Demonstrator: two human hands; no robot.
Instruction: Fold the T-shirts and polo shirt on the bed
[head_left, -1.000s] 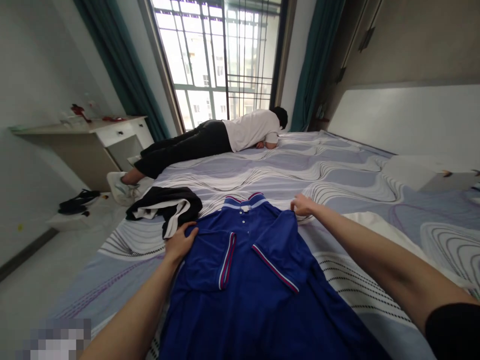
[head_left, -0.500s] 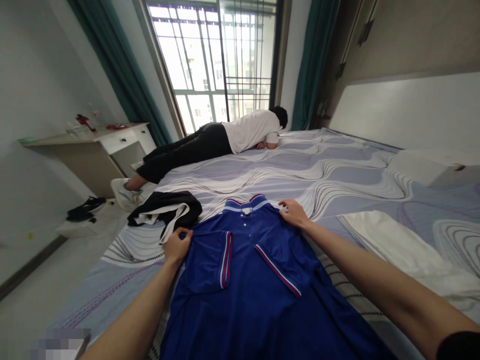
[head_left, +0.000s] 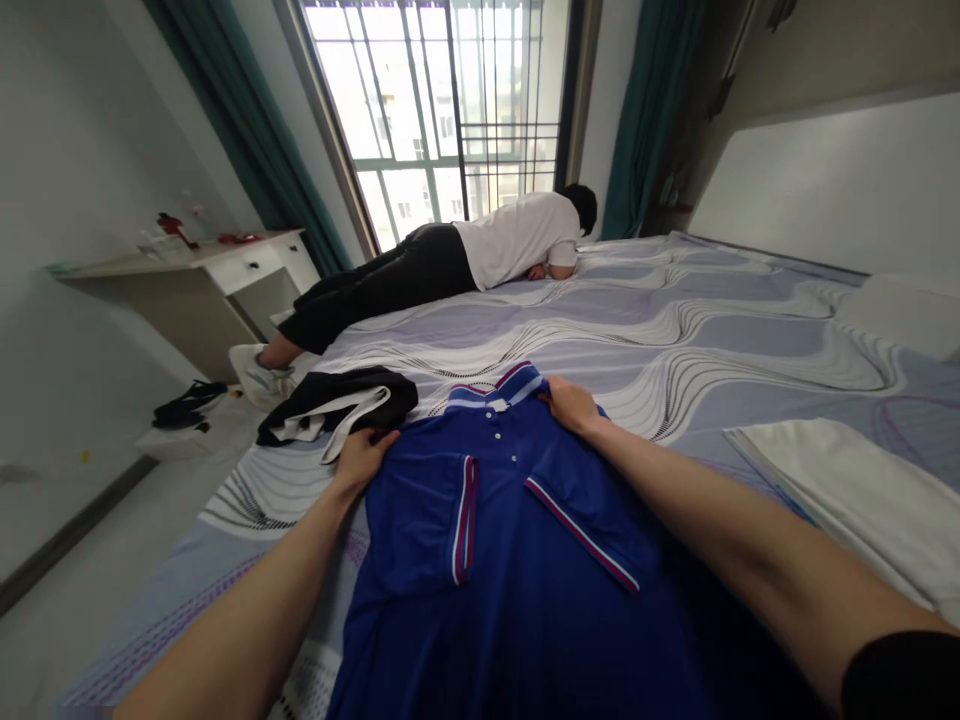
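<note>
A blue polo shirt [head_left: 487,540] lies front side up on the bed, its striped-cuff sleeves folded in over the chest and its collar at the far end. My left hand [head_left: 364,460] is closed on the shoulder edge on the left, close by a black and white garment [head_left: 352,395]. At the right side of the collar, my right hand [head_left: 571,405] pinches the fabric, with some fingertips hidden behind it. The lower hem runs out of view at the bottom.
Across the far side of the patterned bed [head_left: 600,320] lies a person [head_left: 517,235] in a white top, face down. A folded white cloth [head_left: 847,480] rests on the right. Beyond the bed's left edge stand a desk [head_left: 172,265] and dark shoes [head_left: 187,405].
My right hand has come inward from the shoulder and taken hold beside the collar, which now sits a little raised. My left hand has moved slightly up the shoulder. The view has shifted a little.
</note>
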